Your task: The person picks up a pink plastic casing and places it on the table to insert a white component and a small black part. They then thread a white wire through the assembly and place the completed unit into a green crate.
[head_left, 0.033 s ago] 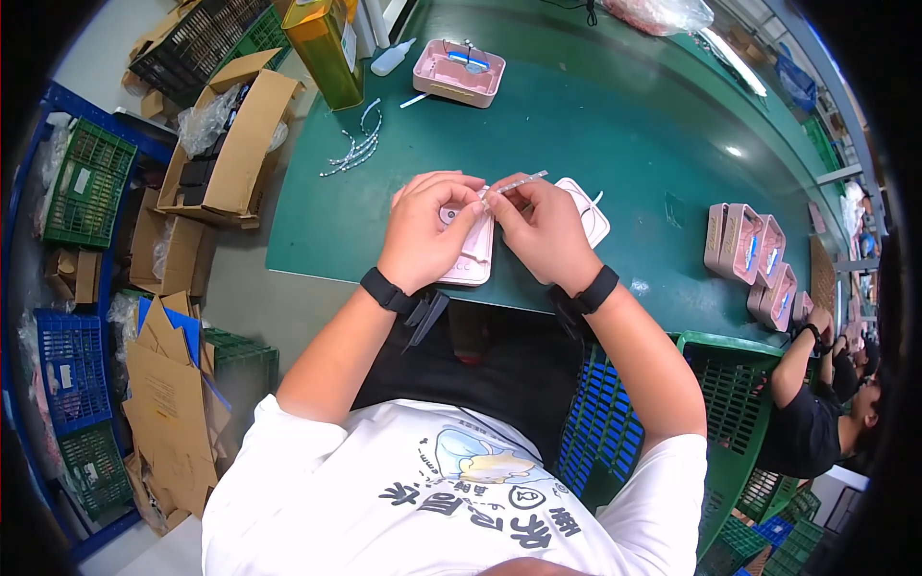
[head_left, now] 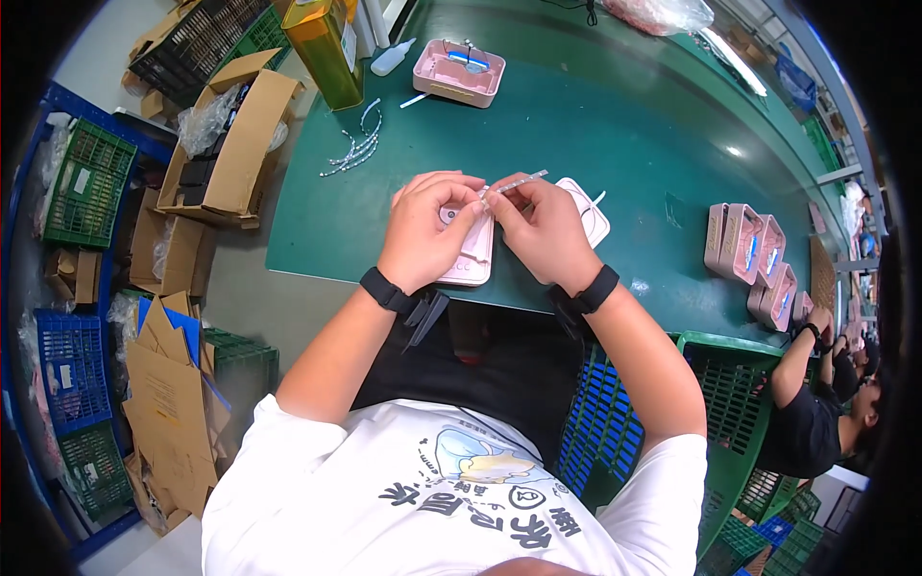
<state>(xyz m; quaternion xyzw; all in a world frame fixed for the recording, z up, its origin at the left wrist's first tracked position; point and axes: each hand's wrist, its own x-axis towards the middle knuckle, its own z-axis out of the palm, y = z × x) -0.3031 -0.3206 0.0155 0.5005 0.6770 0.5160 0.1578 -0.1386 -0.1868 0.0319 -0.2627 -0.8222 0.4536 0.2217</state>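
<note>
My left hand (head_left: 427, 226) and my right hand (head_left: 543, 230) meet over the green table. Their thumbs and forefingers pinch a narrow silvery LED strip (head_left: 523, 180), whose free end points up and to the right past my right fingers. Under my left hand lies a pale pink case part (head_left: 468, 274), partly covered by the fingers. A second rounded pale panel (head_left: 596, 227), with a short white strip on it, sits behind my right hand. Just where the fingertips close on the strip is too small to make out.
More LED strips (head_left: 357, 154) lie at the left of the table (head_left: 634, 134). Farther back are a pink box (head_left: 459, 91), a white bottle (head_left: 391, 60) and a metal can (head_left: 325, 53). Pink boxes (head_left: 744, 245) stand at right, near a co-worker (head_left: 812, 422). A green crate (head_left: 725, 384) is beside me.
</note>
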